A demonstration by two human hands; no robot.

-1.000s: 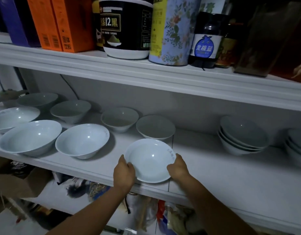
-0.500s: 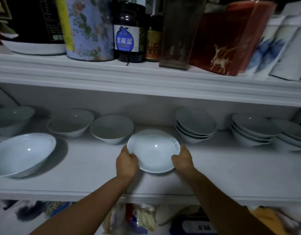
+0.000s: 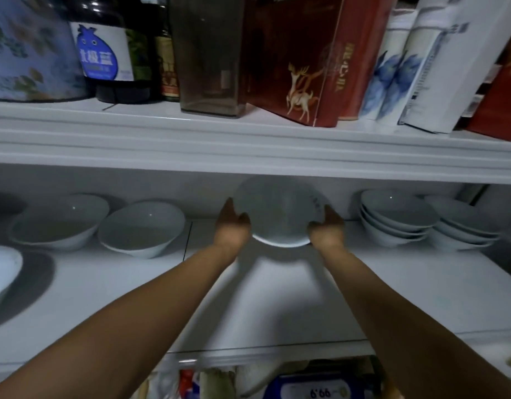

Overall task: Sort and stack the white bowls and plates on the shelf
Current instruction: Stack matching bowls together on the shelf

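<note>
Far left of my hands: cut-off bowl (image 3: 1, 272) at the frame edge, front of the shelf (image 3: 277, 306). Next, two single bowls at the back, outer bowl (image 3: 58, 223) and inner bowl (image 3: 142, 228), upright, just beside each other. Left hand (image 3: 231, 226) grips the held bowl (image 3: 280, 214) by its left rim, right hand (image 3: 326, 228) grips the right rim. Hands apart, bowl between them, tilted with its inside facing me, near the back wall, shadow on the shelf under it. Right of my hands: near stack (image 3: 395, 220), then far stack (image 3: 461, 226), side by side; touching or not, can't tell.
</note>
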